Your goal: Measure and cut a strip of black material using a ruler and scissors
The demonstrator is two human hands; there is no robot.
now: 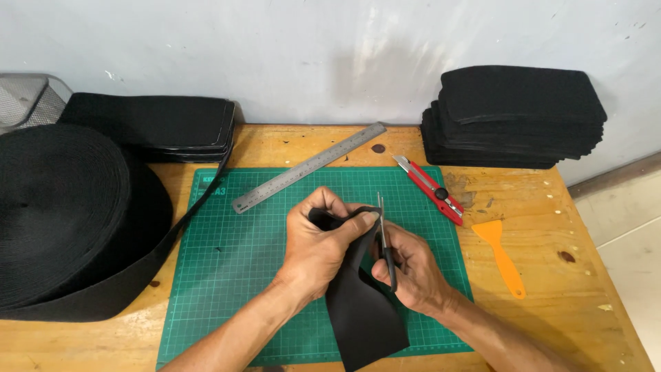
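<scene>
The left hand is covering the upper end of the black fabric piece; its folded edge is not showing. The picture's bottom edge is cutting off the piece's lower end. The right hand is hiding the scissors' handles; only the thin blades are showing. The left edge is cropping the big black webbing roll and the grey mesh container. The ruler's markings are too small to read. Both forearms are running out of frame below.
</scene>
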